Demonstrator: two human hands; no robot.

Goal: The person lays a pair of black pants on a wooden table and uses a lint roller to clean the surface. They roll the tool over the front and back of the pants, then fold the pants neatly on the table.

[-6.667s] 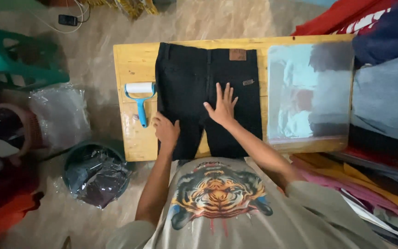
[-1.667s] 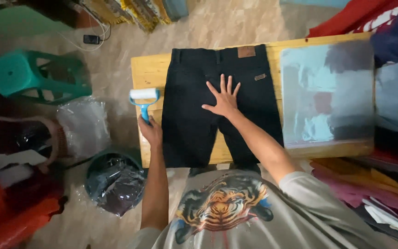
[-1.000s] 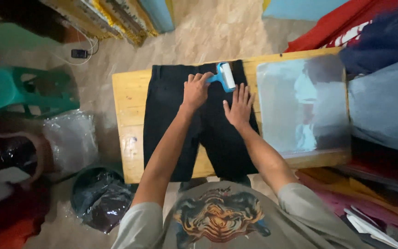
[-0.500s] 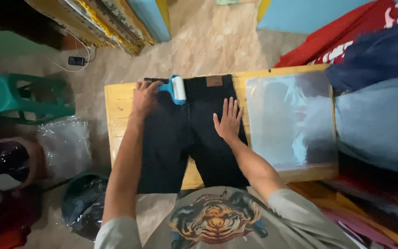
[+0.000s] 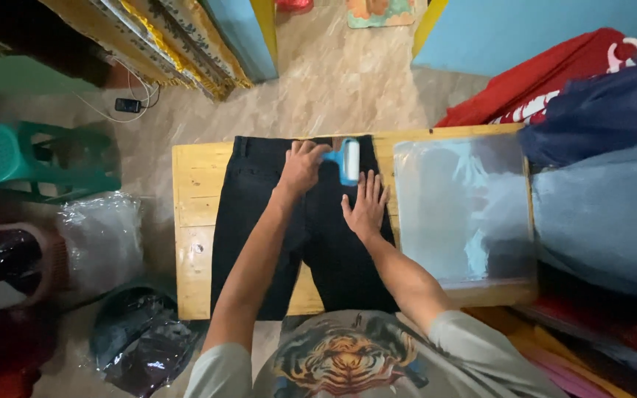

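Black denim is what everything turns on: a pair of black trousers (image 5: 311, 221) is laid flat, waistband away from the person, on a pale wooden table (image 5: 193, 221). Half a second ago the blue-handled lint roller (image 5: 346, 160) was held over the left half of the waistband; now it has been carried across to the right half, close to the small brown patch (image 5: 331, 141) at the band, so the top strip of the cloth looks to have been rolled from side to side. The left hand (image 5: 300, 166) is closed around the roller's blue handle, fingers curled tight, the pale sticky drum lying against the fabric. The right hand (image 5: 365, 208) is pressed flat just below the roller, fingers spread and straight, and it has barely shifted over that half second; the cloth is pinned smooth beneath it. The denim reads matte and heavy, with faint seams down the legs. Just beside the trousers on the table, a clear plastic bag (image 5: 466, 206) is spread, glossy and crinkled with soft reflections. Well apart on the stone floor, a green plastic stool (image 5: 31, 158) is seen, and more crumpled clear wrapping (image 5: 97, 236) near it.
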